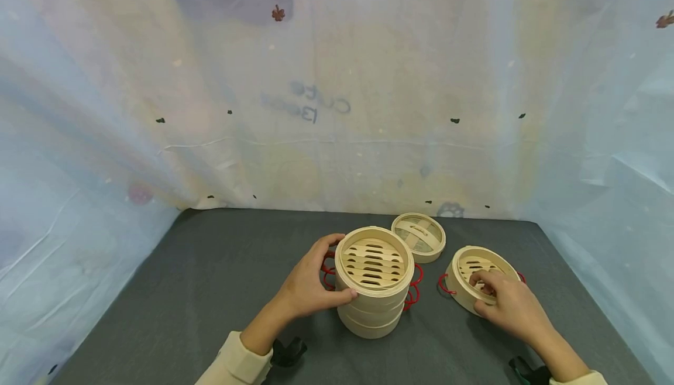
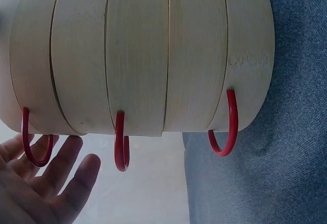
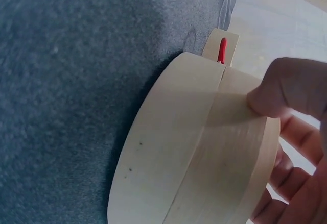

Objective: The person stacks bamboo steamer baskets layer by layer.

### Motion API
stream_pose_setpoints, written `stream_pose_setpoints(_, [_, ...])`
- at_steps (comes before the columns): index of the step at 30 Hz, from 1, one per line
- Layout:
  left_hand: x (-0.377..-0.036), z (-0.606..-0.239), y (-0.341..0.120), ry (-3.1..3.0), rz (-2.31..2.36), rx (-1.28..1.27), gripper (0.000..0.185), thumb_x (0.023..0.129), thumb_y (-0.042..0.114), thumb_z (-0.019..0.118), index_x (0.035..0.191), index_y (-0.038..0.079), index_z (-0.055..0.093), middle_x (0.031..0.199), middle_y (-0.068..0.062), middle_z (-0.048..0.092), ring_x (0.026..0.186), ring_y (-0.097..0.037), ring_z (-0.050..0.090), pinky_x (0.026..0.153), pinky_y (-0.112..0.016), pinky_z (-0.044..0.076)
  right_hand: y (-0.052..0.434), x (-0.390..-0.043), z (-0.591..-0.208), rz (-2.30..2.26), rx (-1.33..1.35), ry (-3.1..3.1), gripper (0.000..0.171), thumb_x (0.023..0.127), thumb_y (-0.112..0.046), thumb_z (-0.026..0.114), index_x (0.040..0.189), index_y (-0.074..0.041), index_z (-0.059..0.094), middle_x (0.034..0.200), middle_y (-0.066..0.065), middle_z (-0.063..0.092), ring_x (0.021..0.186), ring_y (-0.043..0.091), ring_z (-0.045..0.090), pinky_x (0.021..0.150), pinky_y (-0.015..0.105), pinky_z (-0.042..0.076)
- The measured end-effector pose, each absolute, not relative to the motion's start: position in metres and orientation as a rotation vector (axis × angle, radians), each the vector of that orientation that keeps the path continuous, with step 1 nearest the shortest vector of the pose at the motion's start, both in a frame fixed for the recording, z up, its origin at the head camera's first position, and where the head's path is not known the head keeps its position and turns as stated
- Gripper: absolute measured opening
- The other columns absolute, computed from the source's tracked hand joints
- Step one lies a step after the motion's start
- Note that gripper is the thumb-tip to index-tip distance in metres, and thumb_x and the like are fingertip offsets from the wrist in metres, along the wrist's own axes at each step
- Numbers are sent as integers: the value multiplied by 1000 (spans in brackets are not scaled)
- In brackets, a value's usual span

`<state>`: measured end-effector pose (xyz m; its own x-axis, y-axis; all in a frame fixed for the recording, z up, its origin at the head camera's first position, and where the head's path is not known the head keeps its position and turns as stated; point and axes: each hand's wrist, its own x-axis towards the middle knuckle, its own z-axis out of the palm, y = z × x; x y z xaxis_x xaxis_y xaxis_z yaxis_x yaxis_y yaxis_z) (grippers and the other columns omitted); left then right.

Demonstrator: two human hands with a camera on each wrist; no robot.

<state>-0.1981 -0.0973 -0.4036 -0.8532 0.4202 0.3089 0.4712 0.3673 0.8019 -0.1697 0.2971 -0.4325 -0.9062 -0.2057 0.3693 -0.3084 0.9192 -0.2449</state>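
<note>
A stack of three bamboo steamer baskets [image 1: 375, 291] with red wire handles [image 1: 415, 284] stands on the grey table [image 1: 210, 291]. My left hand [image 1: 329, 271] cups its top tier, thumb on the near wall and fingers round the far side. The left wrist view shows the stack [image 2: 138, 55] side-on with the left hand's fingers [image 2: 56, 173] spread beside a red handle [image 2: 121, 142]. To the right, my right hand [image 1: 478, 294] pinches the rim of a single, tilted steamer basket [image 1: 463, 268], thumb [image 3: 294, 89] on its outer wall [image 3: 179, 157] and fingers inside.
A bamboo lid [image 1: 419, 236] lies upside down just behind the stack and the single basket. Pale fabric sheets [image 1: 337, 110] wall off the back and both sides of the table. Grey cloth stretches bare to the left and front.
</note>
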Motion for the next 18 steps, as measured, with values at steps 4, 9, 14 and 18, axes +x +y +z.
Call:
stream_pose_setpoints(4, [-197,-403,-97,-2540,-1518,-840,90,71,42,82,146,29,35,132,10,48,91,-10,57,64,-35,56,296,-170,-431,427,385,-2713,35,60,-8,74,87,-27,62,70,-13,47,59,-4,38,52,21,32])
stream_pose_setpoints(9, [-197,-403,-97,-2524,-1530,-846,89,71,42,82,146,28,35,132,8,49,92,-11,57,64,-37,56,295,-170,-430,417,401,-2627,37,57,-6,73,87,-27,63,69,-13,41,58,-4,35,51,20,29])
stream_pose_setpoints(14, [-198,-404,-98,-2539,-1534,-839,90,71,42,83,145,30,35,131,10,48,93,-10,58,65,-36,56,294,-170,-429,411,409,-2567,37,56,-7,73,86,-26,63,70,-15,42,59,-5,36,53,21,29])
stream_pose_setpoints(18, [-198,-404,-98,-2547,-1536,-838,89,71,42,82,145,31,35,131,11,48,92,-10,58,64,-33,56,293,-170,-428,425,390,-2560,37,56,-8,73,87,-25,64,71,-15,45,59,-4,37,53,22,30])
